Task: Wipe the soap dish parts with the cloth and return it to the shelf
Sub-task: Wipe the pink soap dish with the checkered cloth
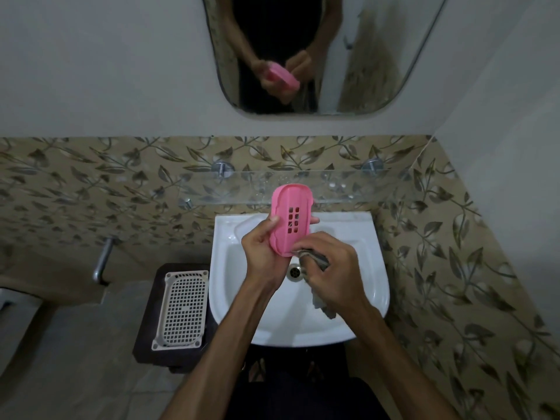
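left hand (260, 250) around soap dish (291, 219)

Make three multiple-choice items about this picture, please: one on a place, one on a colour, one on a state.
1. Where is the soap dish part held?
A. over the sink
B. on the glass shelf
C. on the floor

2. What colour is that part?
A. white
B. pink
C. green

3. What does the right hand do?
A. hangs idle
B. holds a brush
C. grips the cloth

Answers:
1 A, the left hand holds it above the basin.
2 B, its plastic is pink.
3 C, grey cloth is bunched in its fingers against the part's lower end.
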Demonstrator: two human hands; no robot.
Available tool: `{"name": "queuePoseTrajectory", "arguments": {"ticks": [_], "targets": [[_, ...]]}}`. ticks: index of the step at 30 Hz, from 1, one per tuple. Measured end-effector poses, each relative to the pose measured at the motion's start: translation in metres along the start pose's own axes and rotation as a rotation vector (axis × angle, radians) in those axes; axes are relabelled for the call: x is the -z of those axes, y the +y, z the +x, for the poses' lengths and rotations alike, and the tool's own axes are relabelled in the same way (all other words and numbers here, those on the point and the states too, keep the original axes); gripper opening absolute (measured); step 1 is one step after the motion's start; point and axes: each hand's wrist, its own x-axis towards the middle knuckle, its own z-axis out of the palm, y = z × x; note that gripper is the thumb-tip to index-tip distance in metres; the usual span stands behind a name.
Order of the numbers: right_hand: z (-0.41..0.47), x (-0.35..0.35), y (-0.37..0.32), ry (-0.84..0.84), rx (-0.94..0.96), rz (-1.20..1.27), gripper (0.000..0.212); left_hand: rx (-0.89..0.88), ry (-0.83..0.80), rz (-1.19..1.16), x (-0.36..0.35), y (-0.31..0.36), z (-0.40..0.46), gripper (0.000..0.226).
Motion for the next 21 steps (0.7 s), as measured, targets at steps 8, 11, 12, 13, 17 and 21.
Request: {"name": "queuePoseTrajectory", "arguments": {"ticks": [8,11,12,13,17,21], "targets": [[-0.008,-0.007,-0.004,-0.009,-0.014,0.043,0.022,-0.018,0.024,0.026,-0.001,-0.002,0.001,0.055],[-0.012,-0.011,-0.008,-0.021,0.007,-0.022,0.026,-0.017,0.058,0.043,-0.005,-0.005,-0.001,0.058],[-0.012,-0.013,-0.01,-0.03,0.018,-0.046,0.028,-0.012,0.061,0.038,-0.006,-0.006,-0.002,0.057],[-0.011,-0.013,-0.009,-0.041,0.037,-0.07,0.029,-0.011,0.055,0.034,-0.007,-0.006,-0.003,0.056],[-0.001,0.004,0.005,-0.119,0.196,-0.165,0.03,0.015,0.008,0.078,-0.004,0.003,-0.003,0.059],[0.008,0.024,0.015,-0.206,0.302,-0.282,0.039,0.156,-0.068,0.139,-0.006,0.027,-0.003,0.074]]}}
